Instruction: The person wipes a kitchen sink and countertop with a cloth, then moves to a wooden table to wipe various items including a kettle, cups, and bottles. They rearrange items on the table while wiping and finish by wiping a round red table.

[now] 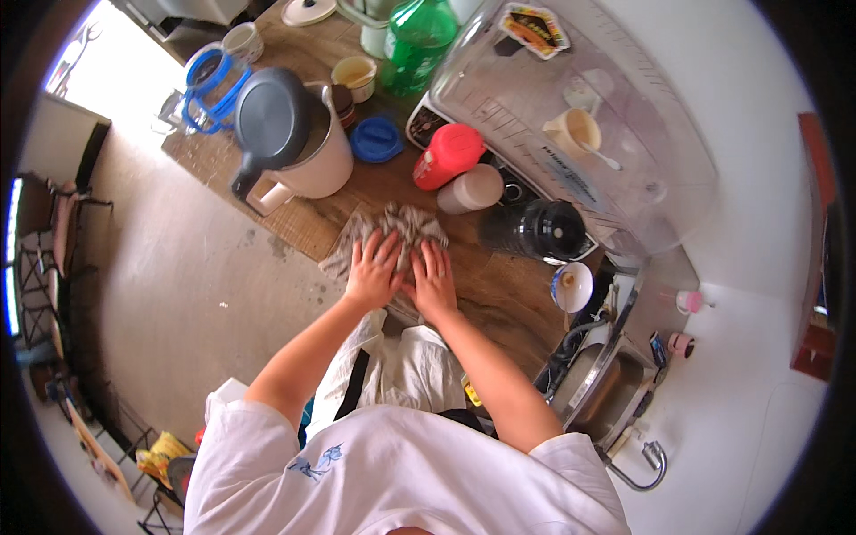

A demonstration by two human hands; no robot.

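Observation:
A crumpled grey-brown cloth (399,225) lies bunched at the near edge of the brown wooden counter (513,299). My left hand (374,275) rests on it with fingers stretched forward and apart. Close beside it, my right hand (433,283) also presses down on the cloth, fingers extended; the thumbs nearly meet. Beyond my left hand stands a large white pitcher (321,168) with a dark grey lid. Past the right hand are a pale-lidded jar (471,189), a red-capped bottle (448,156) and a black container (538,229).
A blue lid (376,139), a small cup (355,77) and a green bottle (419,45) stand farther back. A clear plastic cover (571,107) leans along the right wall. At right are a small bowl (572,286) and a metal sink (610,392) with a faucet (655,459).

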